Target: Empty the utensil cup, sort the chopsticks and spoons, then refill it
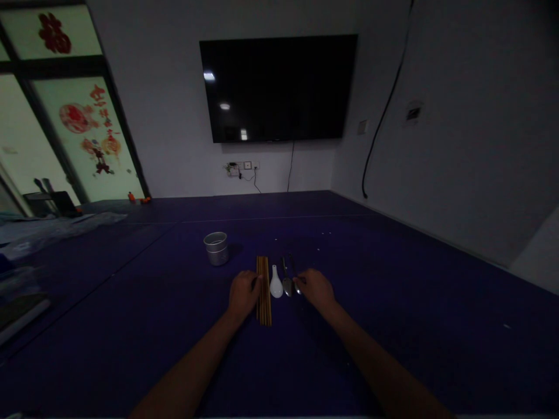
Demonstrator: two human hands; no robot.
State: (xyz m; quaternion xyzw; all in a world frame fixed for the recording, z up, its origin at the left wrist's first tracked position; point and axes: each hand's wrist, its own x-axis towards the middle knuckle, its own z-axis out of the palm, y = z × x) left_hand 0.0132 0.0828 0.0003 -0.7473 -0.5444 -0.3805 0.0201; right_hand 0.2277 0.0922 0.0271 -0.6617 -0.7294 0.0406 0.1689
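A row of utensils lies on the dark blue table. At its left is a bundle of wooden chopsticks, side by side and pointing away from me. My left hand is closed at their left edge, thumb and fingertips against the sticks. Beside them rest a white soup spoon and a metal spoon, neither touched. At the right end, my right hand is closed in a pinch on the bowl of another metal spoon, partly hidden by the fingers.
A metal cup stands upright behind my left hand. Clear plastic wrapping lies at the far left, near small orange objects. A television hangs on the back wall, and a black cable dangles at the right.
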